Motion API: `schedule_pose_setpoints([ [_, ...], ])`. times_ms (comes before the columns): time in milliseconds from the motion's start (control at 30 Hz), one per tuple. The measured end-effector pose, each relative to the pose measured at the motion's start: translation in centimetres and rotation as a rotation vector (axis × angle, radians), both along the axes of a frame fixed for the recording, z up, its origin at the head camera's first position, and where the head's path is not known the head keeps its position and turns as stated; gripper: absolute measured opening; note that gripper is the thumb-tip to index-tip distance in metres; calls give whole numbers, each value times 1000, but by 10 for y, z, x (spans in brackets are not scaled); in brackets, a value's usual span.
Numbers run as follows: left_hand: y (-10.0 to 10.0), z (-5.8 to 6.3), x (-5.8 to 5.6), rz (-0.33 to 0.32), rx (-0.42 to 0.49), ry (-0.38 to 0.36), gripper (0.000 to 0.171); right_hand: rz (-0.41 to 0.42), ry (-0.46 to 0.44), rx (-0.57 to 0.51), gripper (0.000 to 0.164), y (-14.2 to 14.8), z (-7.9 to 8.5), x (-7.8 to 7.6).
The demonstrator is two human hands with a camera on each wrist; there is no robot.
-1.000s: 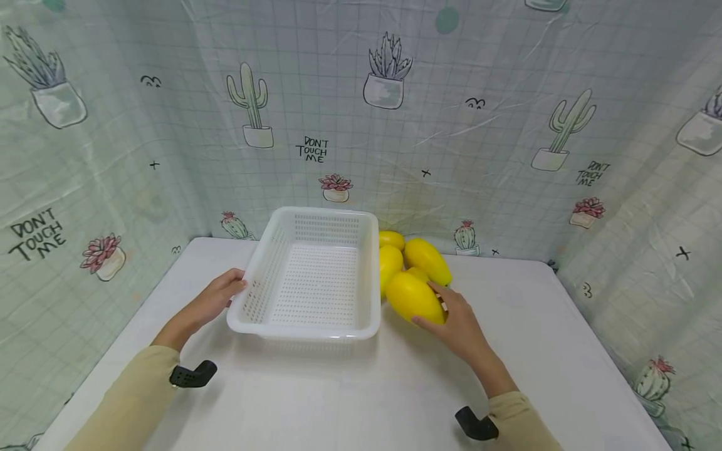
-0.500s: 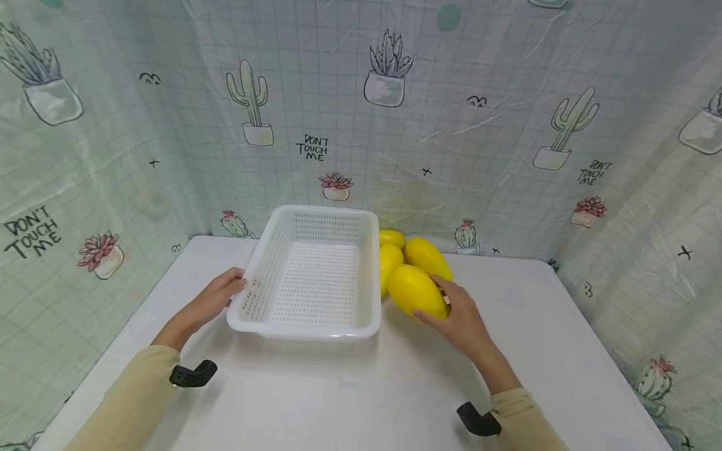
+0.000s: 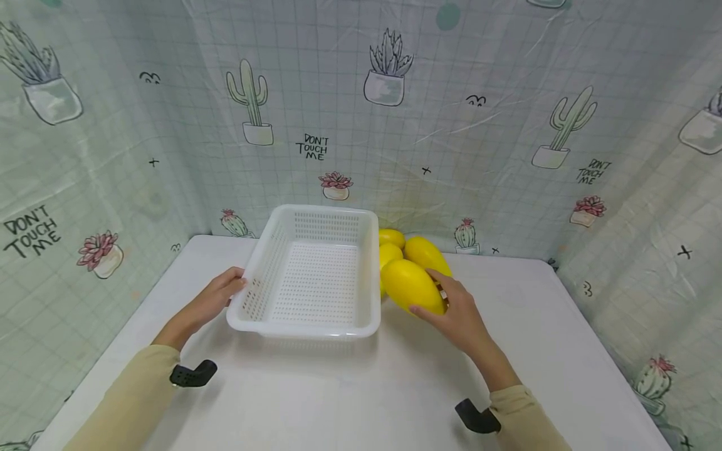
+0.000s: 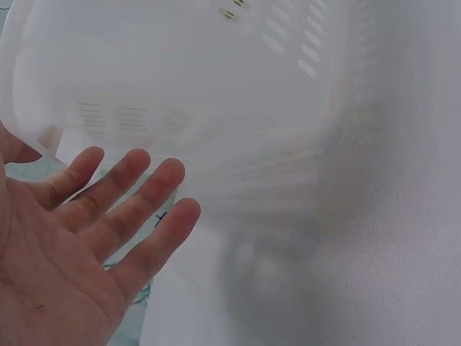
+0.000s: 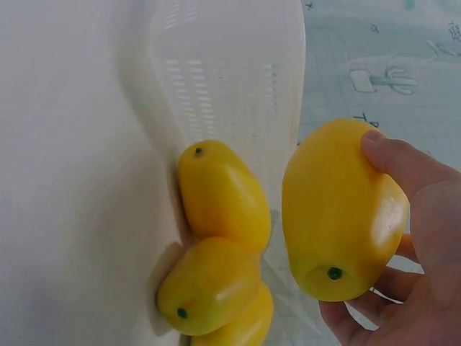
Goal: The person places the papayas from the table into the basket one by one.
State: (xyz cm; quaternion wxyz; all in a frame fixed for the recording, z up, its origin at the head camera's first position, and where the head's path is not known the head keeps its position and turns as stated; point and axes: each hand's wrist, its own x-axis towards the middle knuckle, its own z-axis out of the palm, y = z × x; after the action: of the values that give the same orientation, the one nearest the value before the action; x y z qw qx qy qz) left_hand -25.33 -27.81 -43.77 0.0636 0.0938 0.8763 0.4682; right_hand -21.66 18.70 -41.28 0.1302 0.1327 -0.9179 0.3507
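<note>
My right hand grips a plump yellow mango, thumb on one side and fingers on the other. In the right wrist view this mango is up off the table, its dark stem spot facing the camera. Several other mangoes lie together on the table beside the basket, partly hidden in the head view. At the left, my left hand holds the white perforated plastic basket by its left rim. The left wrist view shows the fingers nearly straight along its outer wall. Nothing lies inside the basket.
A white table carries everything. Behind and at both sides hangs a curtain printed with cacti and pots. A black wrist device sits by the left sleeve, another black device by the right.
My right hand has raised the mango slightly from the pile, shifting it a little toward the basket in the last half second. The left hand and the basket stay put.
</note>
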Motion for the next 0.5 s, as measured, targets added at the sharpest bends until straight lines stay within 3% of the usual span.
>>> schedule_pose_setpoints([
  [500,0,-2,1,6,5,-8,44,28,17,1,75,-8,6,0],
])
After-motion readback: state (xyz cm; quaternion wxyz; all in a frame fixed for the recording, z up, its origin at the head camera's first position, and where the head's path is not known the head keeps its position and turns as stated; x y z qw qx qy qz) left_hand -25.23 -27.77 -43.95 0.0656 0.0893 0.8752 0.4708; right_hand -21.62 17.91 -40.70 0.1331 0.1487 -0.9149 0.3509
